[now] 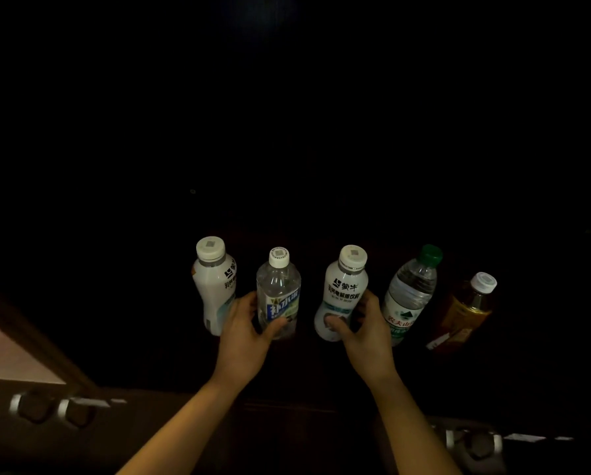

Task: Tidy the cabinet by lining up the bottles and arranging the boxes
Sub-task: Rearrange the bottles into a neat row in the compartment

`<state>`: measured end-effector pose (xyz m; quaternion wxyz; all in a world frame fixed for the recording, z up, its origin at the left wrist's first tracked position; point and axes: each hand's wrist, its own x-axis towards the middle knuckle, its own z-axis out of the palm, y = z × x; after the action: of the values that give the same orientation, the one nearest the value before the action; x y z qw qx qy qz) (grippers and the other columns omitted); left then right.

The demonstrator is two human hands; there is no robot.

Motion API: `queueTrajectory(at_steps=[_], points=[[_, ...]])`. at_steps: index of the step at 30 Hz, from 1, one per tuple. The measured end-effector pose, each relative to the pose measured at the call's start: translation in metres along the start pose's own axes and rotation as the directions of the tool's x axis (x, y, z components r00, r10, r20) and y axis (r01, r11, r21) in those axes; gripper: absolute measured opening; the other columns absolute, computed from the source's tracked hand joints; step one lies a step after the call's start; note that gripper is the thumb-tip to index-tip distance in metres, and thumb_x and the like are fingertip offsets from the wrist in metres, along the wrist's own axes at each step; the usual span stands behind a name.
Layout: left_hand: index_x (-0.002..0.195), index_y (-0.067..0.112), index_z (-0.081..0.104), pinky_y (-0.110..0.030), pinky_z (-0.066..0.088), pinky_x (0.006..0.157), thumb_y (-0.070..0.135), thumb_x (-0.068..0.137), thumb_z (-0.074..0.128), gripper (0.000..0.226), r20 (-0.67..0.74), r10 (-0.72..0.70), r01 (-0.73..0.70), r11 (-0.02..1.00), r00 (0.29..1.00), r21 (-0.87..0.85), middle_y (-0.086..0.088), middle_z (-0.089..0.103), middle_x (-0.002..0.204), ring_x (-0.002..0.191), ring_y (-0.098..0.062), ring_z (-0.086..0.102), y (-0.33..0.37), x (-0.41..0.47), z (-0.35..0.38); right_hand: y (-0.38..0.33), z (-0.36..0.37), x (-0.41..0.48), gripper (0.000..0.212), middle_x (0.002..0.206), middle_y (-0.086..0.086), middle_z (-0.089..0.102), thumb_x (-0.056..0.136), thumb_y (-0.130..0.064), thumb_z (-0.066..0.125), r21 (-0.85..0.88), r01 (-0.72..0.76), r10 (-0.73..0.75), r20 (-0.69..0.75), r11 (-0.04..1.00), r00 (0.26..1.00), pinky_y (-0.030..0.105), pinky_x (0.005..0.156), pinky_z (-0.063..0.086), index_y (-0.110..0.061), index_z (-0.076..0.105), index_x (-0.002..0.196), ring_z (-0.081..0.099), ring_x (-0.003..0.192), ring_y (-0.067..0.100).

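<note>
Several bottles stand in a row inside a dark cabinet. From the left: a white milky bottle (213, 282), a clear bottle with a blue label (278, 293), a second white bottle (343, 293), a clear water bottle with a green cap (411, 296), and an amber tea bottle (465, 310). My left hand (244, 332) grips the lower part of the clear blue-label bottle. My right hand (364, 329) grips the lower part of the second white bottle. All the bottles are upright. No boxes show in the dark.
The cabinet interior is almost black, and its back and sides cannot be made out. Metal hinges (37, 406) sit at the lower left and another hinge (472, 443) at the lower right on the cabinet's front frame. A pale floor patch (9, 354) shows at the left.
</note>
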<state>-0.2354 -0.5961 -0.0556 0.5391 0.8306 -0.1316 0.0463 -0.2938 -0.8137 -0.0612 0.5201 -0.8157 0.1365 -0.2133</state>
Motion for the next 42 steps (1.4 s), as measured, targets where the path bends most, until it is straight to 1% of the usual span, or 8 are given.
queueTrajectory(at_steps=[4, 12, 23, 27, 30, 34, 39, 42], points=[[0.138, 0.023, 0.045, -0.004, 0.042, 0.085, 0.03, 0.085, 0.074, 0.061, 0.07, -0.024, 0.03, 0.996, 0.997, -0.088, 0.017, 0.055, 0.127, 0.109, 0.019, 0.05, -0.002, 0.005, -0.002, 0.002, -0.004, 0.002, 0.061, 0.12, -0.029, 0.058, 0.084, -0.024, 0.079, -0.017, -0.005, 0.005, 0.051, 1.0, 0.999, 0.003, 0.084, 0.046, -0.037, 0.044, 0.133, 0.054, 0.111, -0.018], [0.14, 0.017, 0.047, -0.017, 0.045, 0.1, 0.01, 0.091, 0.066, 0.053, 0.19, 0.018, 0.011, 0.989, 0.982, -0.15, 0.004, 0.061, 0.132, 0.121, 0.0, 0.056, 0.001, 0.013, -0.009, 0.005, -0.008, 0.006, 0.061, 0.123, -0.025, 0.059, 0.088, -0.016, 0.075, -0.033, -0.009, 0.013, 0.142, 0.999, 0.99, 0.014, 0.095, 0.047, -0.024, 0.045, 0.14, 0.053, 0.114, -0.015], [0.147, 0.016, 0.04, -0.025, 0.04, 0.109, 0.017, 0.092, 0.067, 0.061, 0.225, 0.007, 0.029, 0.987, 0.974, -0.156, 0.005, 0.054, 0.142, 0.13, -0.005, 0.049, 0.005, 0.006, -0.014, -0.001, -0.009, -0.004, 0.07, 0.139, -0.024, 0.053, 0.089, -0.025, 0.074, -0.006, 0.016, -0.015, 0.134, 1.0, 0.991, 0.014, 0.104, 0.042, -0.028, 0.038, 0.149, 0.047, 0.128, -0.013], [0.145, 0.024, 0.043, -0.012, 0.041, 0.096, 0.035, 0.084, 0.074, 0.069, 0.146, -0.061, 0.07, 0.996, 0.987, -0.06, 0.016, 0.051, 0.135, 0.121, 0.002, 0.051, -0.006, -0.016, -0.024, -0.007, -0.01, -0.021, 0.085, 0.154, -0.015, 0.043, 0.085, -0.04, 0.075, 0.039, 0.009, -0.011, 0.059, 0.999, 0.998, 0.012, 0.107, 0.035, -0.028, 0.03, 0.156, 0.039, 0.14, -0.002], [0.123, 0.029, 0.06, -0.002, 0.044, 0.078, 0.044, 0.078, 0.073, 0.049, -0.016, -0.028, 0.028, 1.0, 0.999, 0.014, 0.018, 0.067, 0.103, 0.097, 0.009, 0.061, -0.017, -0.031, -0.042, -0.013, -0.009, -0.04, 0.088, 0.153, -0.009, 0.045, 0.075, -0.059, 0.072, 0.039, -0.035, 0.039, -0.125, 0.999, 0.991, 0.025, 0.105, 0.04, -0.031, 0.037, 0.151, 0.046, 0.135, 0.01], [0.099, 0.043, 0.055, -0.014, 0.048, 0.065, 0.054, 0.076, 0.067, 0.028, -0.245, 0.056, -0.044, 0.997, 0.968, 0.056, 0.017, 0.062, 0.087, 0.081, -0.003, 0.062, -0.027, -0.035, -0.067, -0.024, -0.006, -0.065, 0.068, 0.136, -0.016, 0.057, 0.075, -0.06, 0.069, 0.034, 0.037, -0.027, -0.257, 0.999, 0.966, 0.031, 0.099, 0.047, -0.037, 0.05, 0.137, 0.055, 0.123, 0.0], [0.124, 0.031, 0.046, -0.021, 0.045, 0.081, 0.058, 0.069, 0.072, 0.067, -0.35, 0.019, 0.007, 0.997, 0.937, 0.075, 0.01, 0.048, 0.114, 0.096, -0.002, 0.052, -0.032, -0.011, -0.083, -0.046, 0.012, -0.083, 0.045, 0.122, -0.02, 0.062, 0.082, -0.045, 0.071, 0.014, 0.194, -0.186, -0.226, 0.981, 0.956, 0.017, 0.09, 0.049, -0.04, 0.057, 0.124, 0.061, 0.115, 0.001], [0.139, 0.022, 0.037, -0.026, 0.042, 0.094, 0.061, 0.061, 0.077, 0.096, -0.267, -0.013, 0.024, 0.999, 0.963, 0.037, 0.002, 0.039, 0.134, 0.114, -0.007, 0.045, -0.026, 0.004, -0.08, -0.059, 0.028, -0.084, 0.055, 0.129, -0.026, 0.058, 0.082, -0.053, 0.07, -0.013, 0.171, -0.172, -0.08, 0.985, 0.982, 0.014, 0.092, 0.047, -0.04, 0.052, 0.132, 0.056, 0.119, -0.004]])
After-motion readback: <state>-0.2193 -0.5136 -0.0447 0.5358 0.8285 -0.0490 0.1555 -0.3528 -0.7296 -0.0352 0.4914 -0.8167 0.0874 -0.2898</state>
